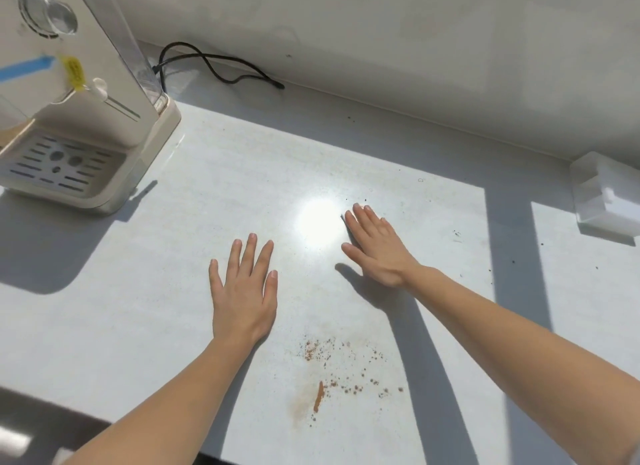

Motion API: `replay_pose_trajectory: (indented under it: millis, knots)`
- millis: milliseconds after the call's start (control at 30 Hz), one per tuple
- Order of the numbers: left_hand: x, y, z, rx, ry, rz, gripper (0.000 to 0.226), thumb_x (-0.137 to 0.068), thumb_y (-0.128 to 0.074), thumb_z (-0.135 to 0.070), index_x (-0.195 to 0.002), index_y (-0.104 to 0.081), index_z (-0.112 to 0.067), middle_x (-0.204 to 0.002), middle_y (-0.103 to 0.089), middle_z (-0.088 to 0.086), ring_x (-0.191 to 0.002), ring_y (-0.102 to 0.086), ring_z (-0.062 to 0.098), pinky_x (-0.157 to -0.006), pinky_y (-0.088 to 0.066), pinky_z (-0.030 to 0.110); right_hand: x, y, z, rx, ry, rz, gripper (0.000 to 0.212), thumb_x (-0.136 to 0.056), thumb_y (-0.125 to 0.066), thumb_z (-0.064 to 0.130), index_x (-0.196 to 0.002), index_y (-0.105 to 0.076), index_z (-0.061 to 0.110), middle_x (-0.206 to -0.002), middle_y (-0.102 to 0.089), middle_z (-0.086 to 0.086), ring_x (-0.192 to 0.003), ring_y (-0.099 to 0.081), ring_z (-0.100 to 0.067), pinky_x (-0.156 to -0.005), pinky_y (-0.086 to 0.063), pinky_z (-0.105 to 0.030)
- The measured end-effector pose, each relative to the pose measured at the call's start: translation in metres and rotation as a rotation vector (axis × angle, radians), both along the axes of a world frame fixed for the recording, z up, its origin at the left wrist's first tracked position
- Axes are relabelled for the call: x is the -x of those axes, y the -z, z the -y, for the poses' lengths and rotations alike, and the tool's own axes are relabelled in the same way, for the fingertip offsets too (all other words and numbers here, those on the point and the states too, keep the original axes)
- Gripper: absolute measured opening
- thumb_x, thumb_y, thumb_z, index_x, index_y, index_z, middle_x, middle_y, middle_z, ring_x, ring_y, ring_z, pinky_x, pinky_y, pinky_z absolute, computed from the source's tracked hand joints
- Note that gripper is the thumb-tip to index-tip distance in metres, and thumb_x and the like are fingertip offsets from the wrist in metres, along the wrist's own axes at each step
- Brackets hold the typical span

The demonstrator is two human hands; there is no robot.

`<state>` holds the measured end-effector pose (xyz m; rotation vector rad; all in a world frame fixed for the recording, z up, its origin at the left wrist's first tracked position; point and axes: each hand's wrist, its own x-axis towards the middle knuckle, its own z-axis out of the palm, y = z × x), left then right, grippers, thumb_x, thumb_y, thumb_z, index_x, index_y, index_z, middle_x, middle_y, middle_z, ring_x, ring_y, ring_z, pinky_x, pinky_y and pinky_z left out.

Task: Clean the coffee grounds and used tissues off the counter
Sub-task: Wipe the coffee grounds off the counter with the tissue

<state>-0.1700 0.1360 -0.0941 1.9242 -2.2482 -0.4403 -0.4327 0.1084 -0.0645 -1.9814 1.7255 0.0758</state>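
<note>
Coffee grounds point(341, 374) lie beside two flat, empty hands: left hand point(244, 291), right hand point(375, 246).

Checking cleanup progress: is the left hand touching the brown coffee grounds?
Apart. The head view shows the left hand flat on bare counter, with clear white surface between it and the coffee grounds.

Both arms are showing bare from the frame's edge to the wrists, with no sleeves. The left hand point(244, 291) and right hand point(379, 248) are wearing no gloves, rings, watches or bands. The fingers point(250, 253) are showing short, plain nails without polish.
</note>
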Motion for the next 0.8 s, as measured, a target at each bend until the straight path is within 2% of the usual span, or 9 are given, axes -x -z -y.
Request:
replay_pose_trajectory:
  millis: [200,267,400,433,500,600,667,733,800]
  knots:
    - [0.0,-0.007,0.0,-0.006,-0.021,-0.074,0.054,-0.095,-0.011,-0.043,-0.148,-0.018,-0.039,-0.16,-0.008,-0.013,-0.148,0.002,0.007,-0.118,0.006,0.043,-0.058,0.012,-0.067,0.099,-0.468,0.106,0.074,-0.093,-0.015,0.069,-0.15,0.015,0.033,-0.16,0.021,0.009,-0.145,0.024,-0.006,-0.115,0.02,-0.026]
    - [-0.002,-0.006,0.0,-0.002,-0.023,-0.088,0.054,-0.095,-0.011,-0.044,-0.148,-0.019,-0.039,-0.16,-0.008,-0.014,-0.147,0.002,0.006,-0.118,0.007,0.042,-0.033,0.011,-0.046,0.11,-0.392,0.092,0.072,-0.094,-0.015,0.067,-0.151,0.011,0.033,-0.16,0.018,0.011,-0.145,0.022,-0.005,-0.117,0.016,-0.027]
    - [0.0,-0.004,0.0,-0.001,-0.027,-0.077,0.055,-0.094,-0.008,-0.046,-0.148,-0.017,-0.04,-0.16,-0.005,-0.015,-0.147,0.005,0.004,-0.117,0.012,0.04,0.019,0.001,0.032,0.092,0.221,0.011,0.062,-0.1,-0.02,0.05,-0.154,-0.004,0.022,-0.163,0.007,-0.001,-0.15,0.011,-0.018,-0.121,0.001,-0.04]
    - [0.0,-0.004,0.0,-0.001,-0.023,-0.069,0.056,-0.094,-0.006,-0.046,-0.149,-0.016,-0.039,-0.16,-0.004,-0.015,-0.147,0.006,0.005,-0.117,0.012,0.04,0.017,0.0,0.042,0.093,0.297,-0.01,0.062,-0.101,-0.02,0.048,-0.154,-0.006,0.02,-0.163,0.005,-0.004,-0.15,0.009,-0.02,-0.12,0.0,-0.042]
    - [0.0,-0.005,0.0,-0.006,-0.02,-0.062,0.057,-0.094,-0.003,-0.045,-0.149,-0.015,-0.039,-0.16,-0.003,-0.015,-0.147,0.006,0.006,-0.117,0.012,0.04,-0.015,0.003,0.037,0.086,0.21,-0.018,0.065,-0.1,-0.019,0.051,-0.154,-0.003,0.019,-0.163,0.007,-0.004,-0.15,0.011,-0.021,-0.121,0.001,-0.042]
    - [0.0,-0.007,-0.002,-0.002,-0.027,-0.062,0.057,-0.094,-0.002,-0.043,-0.149,-0.016,-0.038,-0.16,-0.005,-0.013,-0.147,0.004,0.007,-0.119,0.005,0.044,-0.082,0.012,-0.021,0.105,-0.224,0.098,0.07,-0.095,-0.01,0.063,-0.153,0.008,0.028,-0.161,0.017,0.005,-0.146,0.023,-0.009,-0.119,0.013,-0.034]
    - [0.0,-0.008,-0.002,-0.003,-0.031,-0.079,0.058,-0.094,0.0,-0.043,-0.149,-0.018,-0.038,-0.16,-0.006,-0.014,-0.147,0.003,0.006,-0.119,0.004,0.044,-0.088,0.011,-0.052,0.105,-0.408,0.126,0.069,-0.094,-0.009,0.066,-0.151,0.012,0.032,-0.16,0.018,0.009,-0.144,0.025,-0.005,-0.115,0.021,-0.025]
    - [-0.001,-0.008,-0.002,-0.002,-0.038,-0.089,0.058,-0.094,0.001,-0.043,-0.149,-0.016,-0.039,-0.16,-0.006,-0.015,-0.147,0.004,0.005,-0.119,0.005,0.042,-0.053,0.007,-0.04,0.103,-0.403,0.105,0.066,-0.096,-0.012,0.063,-0.151,0.011,0.035,-0.16,0.018,0.011,-0.144,0.024,-0.004,-0.115,0.02,-0.024]
    - [0.0,-0.007,-0.001,0.001,-0.037,-0.092,0.057,-0.094,0.001,-0.044,-0.149,-0.015,-0.04,-0.16,-0.004,-0.016,-0.147,0.006,0.004,-0.119,0.008,0.04,-0.013,-0.001,-0.004,0.096,-0.161,0.045,0.062,-0.099,-0.017,0.054,-0.152,0.006,0.032,-0.161,0.015,0.009,-0.147,0.019,-0.008,-0.119,0.011,-0.03]
